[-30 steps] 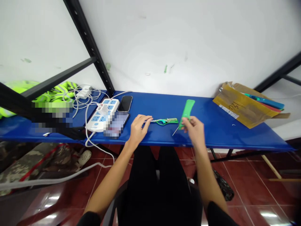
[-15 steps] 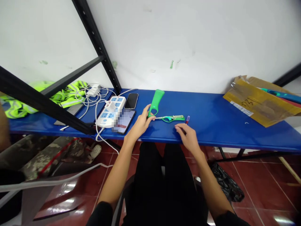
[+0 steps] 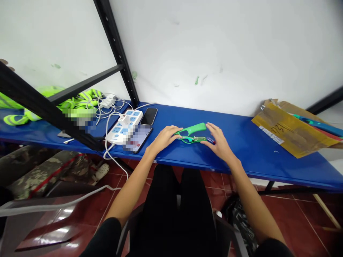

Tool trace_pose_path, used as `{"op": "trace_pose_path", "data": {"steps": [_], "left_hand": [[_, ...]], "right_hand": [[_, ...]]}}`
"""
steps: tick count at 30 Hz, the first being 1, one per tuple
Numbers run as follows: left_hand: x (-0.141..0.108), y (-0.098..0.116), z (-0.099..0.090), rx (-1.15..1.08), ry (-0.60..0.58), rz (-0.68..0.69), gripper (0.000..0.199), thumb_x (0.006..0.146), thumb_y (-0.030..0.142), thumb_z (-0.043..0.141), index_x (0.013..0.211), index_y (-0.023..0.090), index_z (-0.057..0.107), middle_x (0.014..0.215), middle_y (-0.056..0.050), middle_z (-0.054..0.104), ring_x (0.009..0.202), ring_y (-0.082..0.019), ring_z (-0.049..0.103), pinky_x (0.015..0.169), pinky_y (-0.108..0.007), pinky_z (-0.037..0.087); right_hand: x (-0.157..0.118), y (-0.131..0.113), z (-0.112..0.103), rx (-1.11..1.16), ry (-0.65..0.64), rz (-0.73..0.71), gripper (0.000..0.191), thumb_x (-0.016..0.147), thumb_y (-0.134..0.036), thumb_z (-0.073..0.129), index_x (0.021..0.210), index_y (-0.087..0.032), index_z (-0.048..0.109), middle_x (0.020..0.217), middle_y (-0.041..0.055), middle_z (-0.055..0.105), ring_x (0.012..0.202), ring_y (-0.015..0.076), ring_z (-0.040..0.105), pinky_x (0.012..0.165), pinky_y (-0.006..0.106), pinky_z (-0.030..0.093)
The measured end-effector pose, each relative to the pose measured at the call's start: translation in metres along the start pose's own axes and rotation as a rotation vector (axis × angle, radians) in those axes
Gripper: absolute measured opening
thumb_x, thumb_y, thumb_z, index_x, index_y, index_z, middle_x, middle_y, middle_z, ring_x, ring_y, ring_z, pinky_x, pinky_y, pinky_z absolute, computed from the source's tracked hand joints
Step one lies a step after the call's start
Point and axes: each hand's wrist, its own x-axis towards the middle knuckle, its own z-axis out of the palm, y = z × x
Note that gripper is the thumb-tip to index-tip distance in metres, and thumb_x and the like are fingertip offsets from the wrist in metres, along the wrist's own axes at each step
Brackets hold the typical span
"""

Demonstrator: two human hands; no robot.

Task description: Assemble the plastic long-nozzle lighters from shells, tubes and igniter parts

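A green plastic shell with a loop at its left end is held at that end by my left hand, its fingers closed. Just below the shell, on the blue table, lies an open green half with metal parts inside; its left tip reaches my left fingers. My right hand is at the right ends of both pieces, thumb and fingers apart. A small purple-blue item shows between its thumb and fingers; whether it is gripped is unclear.
A white power strip with cables, a dark phone and a lit phone lie left on the blue table. At right sits a yellow-taped cardboard box. A black metal frame rises at left.
The green shell has swung down from upright to nearly level above the open half. My right hand has opened and moved to the pieces' right ends. The camera view has shifted slightly.
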Motion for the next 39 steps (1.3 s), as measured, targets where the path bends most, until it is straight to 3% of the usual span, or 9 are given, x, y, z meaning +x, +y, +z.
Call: {"op": "trace_pose_path", "data": {"steps": [1,3,9,12,14,18,27,39], "left_hand": [[-0.001,-0.003,0.003,-0.005,0.001,-0.002,0.033,0.110,0.037,0.067,0.139,0.024,0.075,0.141,-0.012,0.077,0.132,-0.028,0.072,0.114,-0.046,0.053],[-0.004,-0.009,0.008,-0.006,0.013,-0.025,0.030,0.110,0.039,0.067,0.134,0.026,0.079,0.144,-0.011,0.076,0.139,-0.028,0.069,0.118,-0.047,0.051],[-0.009,-0.020,0.017,0.006,-0.005,0.015,0.036,0.105,0.042,0.074,0.139,0.027,0.077,0.145,-0.010,0.076,0.140,-0.027,0.066,0.119,-0.049,0.050],[-0.006,-0.022,0.015,0.006,0.041,0.016,0.029,0.103,0.043,0.077,0.124,0.023,0.082,0.132,-0.010,0.081,0.128,-0.027,0.068,0.115,-0.048,0.054],[-0.006,-0.022,0.013,0.002,0.074,-0.015,0.025,0.105,0.043,0.073,0.116,0.023,0.083,0.127,-0.009,0.083,0.123,-0.026,0.068,0.114,-0.047,0.055],[-0.007,-0.017,0.014,0.017,0.071,0.000,0.030,0.112,0.039,0.060,0.125,0.023,0.081,0.131,-0.009,0.082,0.124,-0.025,0.068,0.116,-0.048,0.053],[-0.007,-0.006,0.017,0.165,-0.013,0.017,0.030,0.112,0.044,0.061,0.123,0.024,0.081,0.125,-0.008,0.083,0.118,-0.027,0.070,0.106,-0.045,0.050],[-0.008,-0.004,0.023,0.223,-0.074,0.003,0.028,0.112,0.034,0.060,0.124,0.024,0.083,0.134,-0.009,0.079,0.125,-0.030,0.066,0.109,-0.050,0.046]], "right_hand": [[0.010,0.000,0.005,-0.037,-0.067,-0.072,0.068,0.104,-0.050,0.070,0.168,-0.035,0.050,0.168,0.0160,0.052,0.151,0.0378,0.054,0.115,0.062,0.056],[0.023,0.002,0.014,-0.089,-0.140,-0.138,0.061,0.109,-0.045,0.061,0.168,-0.034,0.050,0.166,0.0165,0.053,0.151,0.0379,0.053,0.120,0.064,0.050],[0.010,0.007,0.026,-0.138,-0.061,-0.095,0.053,0.113,-0.047,0.051,0.160,-0.023,0.057,0.139,0.0189,0.065,0.126,0.0352,0.065,0.110,0.055,0.054],[-0.002,0.003,0.031,-0.124,-0.057,-0.060,0.047,0.113,-0.052,0.051,0.147,-0.022,0.065,0.129,0.0173,0.068,0.119,0.0347,0.066,0.108,0.054,0.054],[-0.004,0.003,0.033,-0.081,-0.044,-0.040,0.045,0.113,-0.052,0.051,0.144,-0.023,0.065,0.129,0.0163,0.067,0.120,0.0338,0.066,0.109,0.052,0.053],[-0.005,0.009,0.032,-0.023,-0.013,-0.014,0.043,0.113,-0.051,0.051,0.143,-0.024,0.065,0.129,0.0150,0.066,0.123,0.0332,0.065,0.112,0.050,0.052],[-0.018,0.016,0.031,-0.117,-0.031,-0.009,0.046,0.113,-0.047,0.049,0.151,-0.025,0.064,0.141,0.0165,0.070,0.128,0.0364,0.064,0.112,0.059,0.051],[-0.017,0.025,0.035,-0.144,-0.096,-0.075,0.045,0.116,-0.040,0.044,0.149,-0.030,0.071,0.143,0.0140,0.071,0.130,0.0340,0.065,0.112,0.059,0.052]]}}
